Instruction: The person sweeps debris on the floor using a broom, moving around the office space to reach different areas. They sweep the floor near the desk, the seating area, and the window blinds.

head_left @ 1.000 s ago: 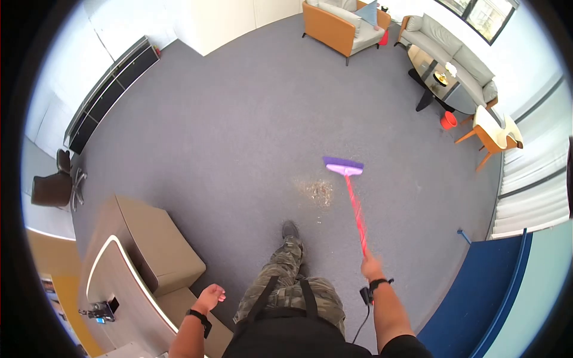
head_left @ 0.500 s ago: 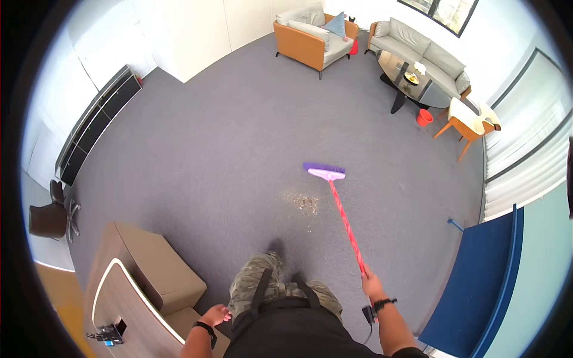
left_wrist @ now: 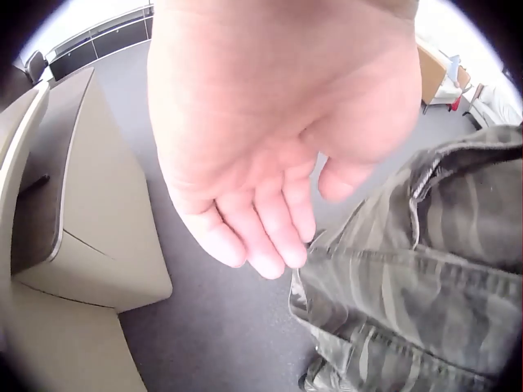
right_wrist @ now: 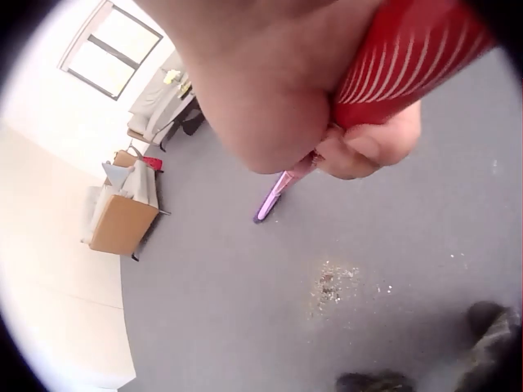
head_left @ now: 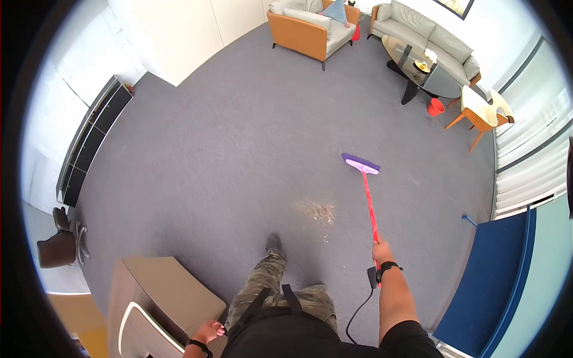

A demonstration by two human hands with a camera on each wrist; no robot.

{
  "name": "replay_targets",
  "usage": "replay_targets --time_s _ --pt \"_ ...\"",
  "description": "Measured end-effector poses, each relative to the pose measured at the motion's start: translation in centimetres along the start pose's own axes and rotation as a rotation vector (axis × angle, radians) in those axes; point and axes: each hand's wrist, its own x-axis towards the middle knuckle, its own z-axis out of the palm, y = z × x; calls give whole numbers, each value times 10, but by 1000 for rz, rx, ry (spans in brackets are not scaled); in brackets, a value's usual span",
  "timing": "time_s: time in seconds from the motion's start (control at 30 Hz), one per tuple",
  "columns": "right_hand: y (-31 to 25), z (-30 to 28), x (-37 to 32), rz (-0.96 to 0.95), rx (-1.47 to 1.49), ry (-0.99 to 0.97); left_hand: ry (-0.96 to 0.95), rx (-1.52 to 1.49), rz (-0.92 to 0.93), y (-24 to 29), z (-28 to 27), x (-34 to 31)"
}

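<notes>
My right hand (head_left: 382, 251) grips the red handle (head_left: 371, 209) of a broom, whose purple and pink head (head_left: 361, 164) rests on the grey floor beyond a scattered pile of debris (head_left: 321, 213). In the right wrist view the fingers of my right hand (right_wrist: 327, 122) wrap round the red handle (right_wrist: 409, 57), and the debris (right_wrist: 331, 284) lies below it. Beside the thigh hangs my left hand (head_left: 209, 332), holding nothing; in the left wrist view this hand (left_wrist: 270, 139) has loosely bent fingers.
A beige and wood desk (head_left: 173, 292) stands close at the left, a blue panel (head_left: 486, 280) at the right. Farther off are an orange armchair (head_left: 298, 39), a glass table (head_left: 441, 83), a red bucket (head_left: 436, 107) and a chair (head_left: 480, 113). One shoe (head_left: 273, 241) is forward, left of the debris.
The broom head swung left and then right, ending farther right of the debris. My right hand moved slightly right and forward with the handle. The left hand dropped lower in the view.
</notes>
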Motion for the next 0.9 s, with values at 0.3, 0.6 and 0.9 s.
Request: replay_targets --time_s 0.3,0.6,0.9 --pt "-64 -10 -207 246 -135 -245 -126 60 124 139 -121 144" --pt "-95 18 -198 -131 -45 46 11 282 470 448 -126 229" --pt "-217 40 8 -108 -279 -37 -67 331 698 528 -160 191"
